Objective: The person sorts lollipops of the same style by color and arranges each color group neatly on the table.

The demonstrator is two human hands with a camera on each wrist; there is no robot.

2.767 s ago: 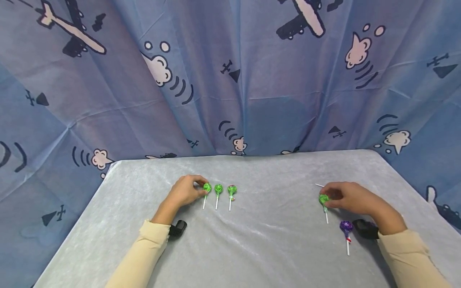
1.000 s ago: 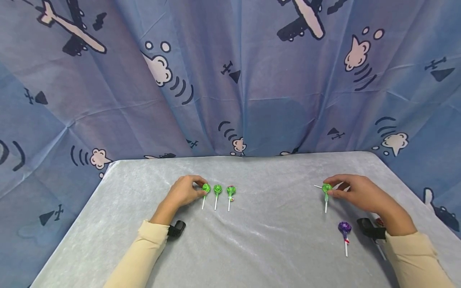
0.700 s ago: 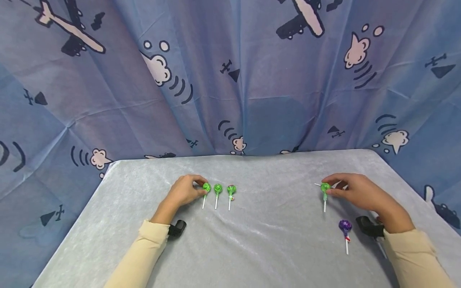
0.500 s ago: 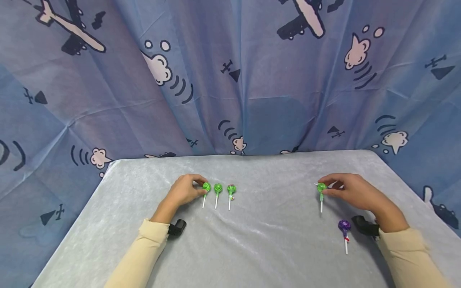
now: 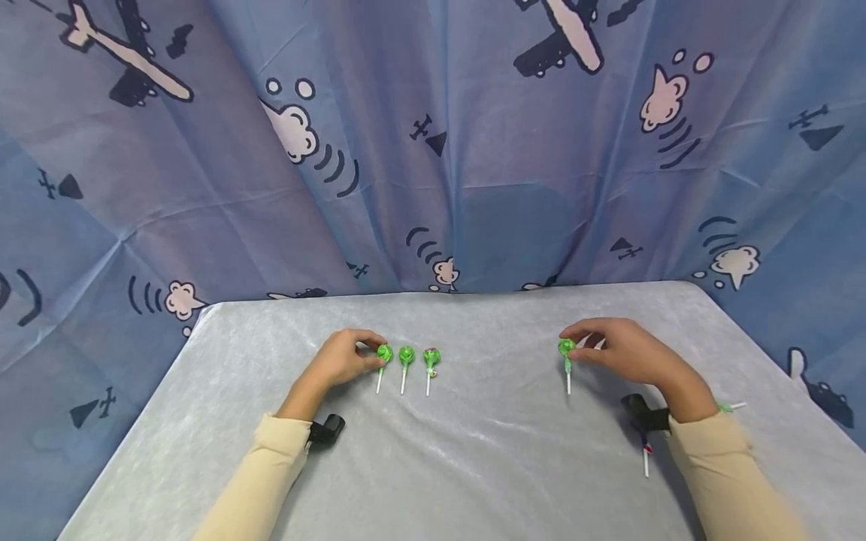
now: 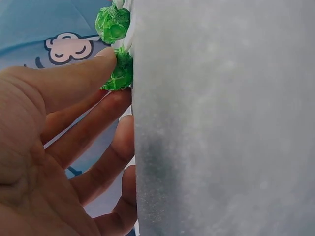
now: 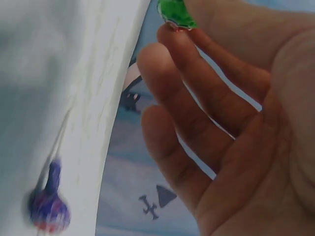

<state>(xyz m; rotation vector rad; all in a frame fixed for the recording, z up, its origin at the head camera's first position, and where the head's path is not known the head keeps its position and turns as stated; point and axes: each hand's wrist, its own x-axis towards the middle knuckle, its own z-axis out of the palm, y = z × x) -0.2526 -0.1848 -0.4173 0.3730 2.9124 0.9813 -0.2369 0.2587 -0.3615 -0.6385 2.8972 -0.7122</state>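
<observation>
Thumb and fingertips of my left hand (image 5: 348, 356) pinch the leftmost green lollipop (image 5: 384, 353), whose white stick points toward me on the cloth. In the left wrist view this lollipop (image 6: 123, 71) sits at the thumb tip, with a second green one (image 6: 113, 24) beyond it. To its right lie a green lollipop (image 5: 407, 355) and another with red on its wrapper (image 5: 431, 358), in a row. My right hand (image 5: 625, 351) pinches a further green lollipop (image 5: 567, 348) by its head, stick toward me; its thumb partly hides that head (image 7: 173, 12) in the right wrist view.
A purple lollipop (image 5: 646, 454) lies beneath my right wrist, its head hidden there by the black wrist camera (image 5: 639, 411). A white stick with green wrapper (image 5: 734, 406) shows past the right forearm. A patterned blue curtain (image 5: 521, 225) hangs behind the cloth-covered table (image 5: 501, 451).
My right hand has carried its green lollipop away from me, then left toward the row. The right forearm now covers the purple lollipop's head. My left hand has kept its place and its pinch.
</observation>
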